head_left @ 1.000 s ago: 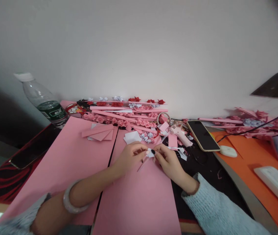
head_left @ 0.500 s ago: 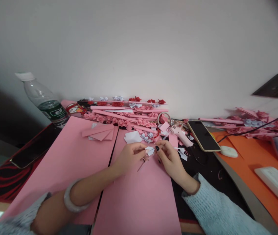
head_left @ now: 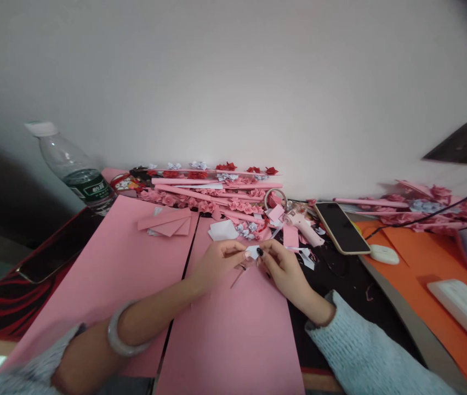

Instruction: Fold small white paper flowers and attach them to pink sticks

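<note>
A small piece of white paper (head_left: 252, 252) is pinched between my two hands over a pink sheet (head_left: 233, 334). My left hand (head_left: 219, 266) is closed on the paper's left side, with a thin dark stick-like thing (head_left: 237, 277) showing just under its fingers; whether that hand holds the stick too I cannot tell. On the paper's right edge, my right hand (head_left: 285, 271) grips with thumb and forefinger. Just beyond my fingers lie white paper squares (head_left: 222, 230) and small white and pink paper flowers (head_left: 248, 230).
Rows of pink, red and white paper flowers (head_left: 200, 206) lie along the wall. A pale pink glue gun (head_left: 305, 226), a phone (head_left: 342, 227) and a white earbud case (head_left: 384, 254) are right of them. A water bottle (head_left: 81, 173) stands left, near folded pink paper (head_left: 167, 222).
My right thumb and fingers have moved slightly left and now press on the white paper's right side. My left hand stays almost where it was.
</note>
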`<move>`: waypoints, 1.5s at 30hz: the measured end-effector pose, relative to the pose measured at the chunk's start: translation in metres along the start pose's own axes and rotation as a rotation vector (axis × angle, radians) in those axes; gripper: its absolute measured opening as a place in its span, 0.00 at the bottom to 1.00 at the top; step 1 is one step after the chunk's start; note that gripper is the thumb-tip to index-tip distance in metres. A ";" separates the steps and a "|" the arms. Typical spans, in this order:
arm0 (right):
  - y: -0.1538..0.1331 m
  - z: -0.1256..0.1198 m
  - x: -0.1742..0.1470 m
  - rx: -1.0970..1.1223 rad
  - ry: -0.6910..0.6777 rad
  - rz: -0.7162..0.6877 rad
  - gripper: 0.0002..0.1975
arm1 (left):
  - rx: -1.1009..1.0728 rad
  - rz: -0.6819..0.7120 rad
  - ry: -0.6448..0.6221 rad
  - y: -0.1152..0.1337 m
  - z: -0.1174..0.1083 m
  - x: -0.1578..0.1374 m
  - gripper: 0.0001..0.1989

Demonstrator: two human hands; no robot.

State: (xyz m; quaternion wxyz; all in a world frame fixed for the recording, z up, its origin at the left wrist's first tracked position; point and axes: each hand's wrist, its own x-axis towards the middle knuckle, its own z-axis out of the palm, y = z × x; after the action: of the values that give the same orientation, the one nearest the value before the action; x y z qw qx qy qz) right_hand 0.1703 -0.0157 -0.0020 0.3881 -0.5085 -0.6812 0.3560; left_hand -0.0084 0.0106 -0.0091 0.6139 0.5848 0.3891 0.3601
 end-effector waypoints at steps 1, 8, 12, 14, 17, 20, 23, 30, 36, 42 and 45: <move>0.000 0.000 0.000 -0.004 0.009 -0.006 0.05 | 0.020 0.003 0.005 0.000 0.000 -0.001 0.09; 0.001 -0.001 0.000 -0.036 0.043 -0.068 0.09 | 0.007 0.022 0.001 0.005 0.002 -0.003 0.10; -0.001 -0.001 0.001 -0.052 0.019 -0.075 0.09 | 0.014 0.011 -0.013 0.004 0.001 -0.002 0.14; -0.003 -0.001 0.001 -0.063 0.007 -0.076 0.09 | 0.088 0.024 -0.030 0.003 -0.001 -0.002 0.12; -0.004 -0.001 0.000 -0.061 0.007 -0.065 0.09 | 0.150 0.045 -0.033 0.003 -0.002 -0.002 0.11; -0.004 -0.001 0.000 -0.059 0.017 -0.075 0.09 | 0.193 0.073 -0.008 0.005 -0.001 -0.004 0.10; -0.002 0.000 -0.001 -0.039 0.046 -0.106 0.09 | 0.278 0.163 0.054 0.008 -0.001 -0.006 0.10; -0.001 -0.002 -0.003 -0.112 0.143 -0.253 0.08 | 0.438 0.438 0.126 0.004 -0.004 -0.008 0.12; -0.004 -0.003 -0.002 -0.161 0.170 -0.323 0.08 | 0.515 0.514 0.136 -0.002 -0.007 -0.004 0.13; -0.001 -0.002 -0.003 -0.142 0.154 -0.273 0.08 | 0.560 0.489 0.064 0.001 -0.006 -0.006 0.11; 0.000 -0.002 -0.003 -0.155 0.141 -0.263 0.08 | 0.592 0.400 0.021 0.006 -0.003 -0.007 0.11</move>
State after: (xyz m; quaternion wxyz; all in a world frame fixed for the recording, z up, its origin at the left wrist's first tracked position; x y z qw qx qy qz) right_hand 0.1726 -0.0186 -0.0014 0.4380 -0.4669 -0.7384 0.2120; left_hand -0.0139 0.0054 -0.0027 0.3313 0.7982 0.3607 0.3508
